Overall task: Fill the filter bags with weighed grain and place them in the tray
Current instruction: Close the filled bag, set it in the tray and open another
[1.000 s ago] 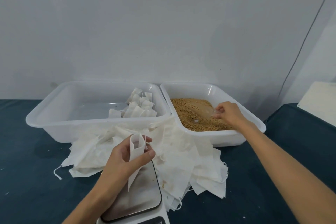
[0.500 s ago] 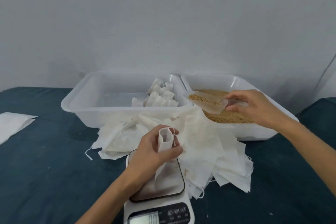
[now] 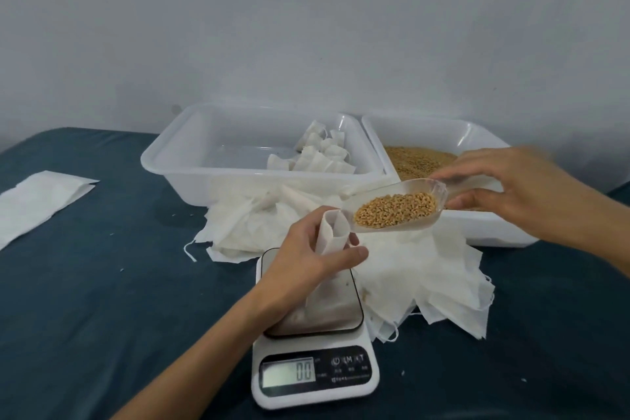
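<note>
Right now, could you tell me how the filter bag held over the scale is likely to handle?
The filter bag looks thin and floppy: it droops below the left hand. Probably very light, since the scale reads zero. Its mouth likely collapses unless pinched open.

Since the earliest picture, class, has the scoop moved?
Yes. The right hand has lifted the scoop out of the grain tray and carried it leftward to the filter bag above the scale.
</note>
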